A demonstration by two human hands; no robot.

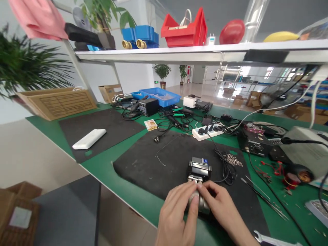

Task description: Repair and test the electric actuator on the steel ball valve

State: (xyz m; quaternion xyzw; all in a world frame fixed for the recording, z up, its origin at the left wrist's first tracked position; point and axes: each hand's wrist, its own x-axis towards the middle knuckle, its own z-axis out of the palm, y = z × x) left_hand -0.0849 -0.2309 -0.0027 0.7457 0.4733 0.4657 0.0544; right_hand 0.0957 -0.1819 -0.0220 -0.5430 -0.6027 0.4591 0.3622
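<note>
A valve (203, 207) with a metal body and a black box-shaped actuator (199, 168) lies on the dark mat near the bench's front edge. My left hand (178, 211) closes on the valve from the left, fingertips at the neck between body and actuator. From the right, my right hand (217, 198) meets it there, thumb and forefinger pinched together. Whatever small part sits between those fingertips is hidden. A black cable (227, 167) runs from the actuator's right side into a loose coil. Beyond it lies a heap of small metal nuts (232, 160).
Tweezers (263, 198) and an open-end wrench (271, 240) lie to the right. A soldering station (256, 145) and a white power strip (208, 131) stand farther back among tangled cables. A white oblong case (89, 139) rests at left. Overhead runs a shelf (179, 54) with a red bin (184, 32).
</note>
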